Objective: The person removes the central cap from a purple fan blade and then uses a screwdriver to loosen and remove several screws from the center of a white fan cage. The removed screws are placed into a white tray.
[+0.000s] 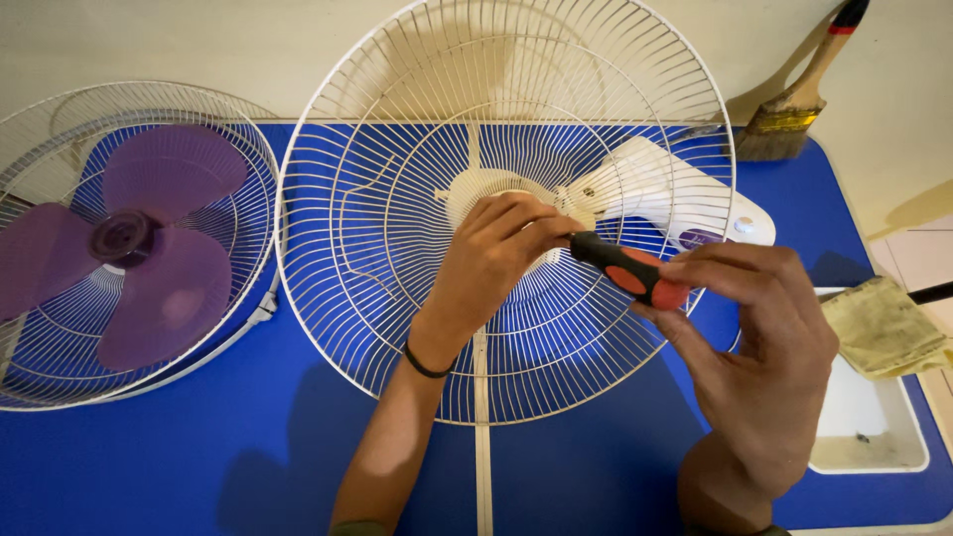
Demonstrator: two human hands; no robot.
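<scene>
A blue mat (199,467) covers the table below a cream wall in the head view. At the centre of the mat lies a white wire fan guard (397,328), round and wide, with the white motor housing (655,189) showing through its ribs on the far side. The left hand (496,253), a black band at its wrist, rests on the guard's hub with its fingers curled tight around the tip end of a screwdriver (630,270). The right hand (759,347) pinches the black and orange handle of that screwdriver between thumb and fingertips, just right of the hub. At the left edge lies a second guard (40,377) holding a purple blade (149,248). A paintbrush (794,104) lies at the far right corner, partly off the mat. A yellowed rag (884,328) lies on a white tray (874,452) at the right edge.
</scene>
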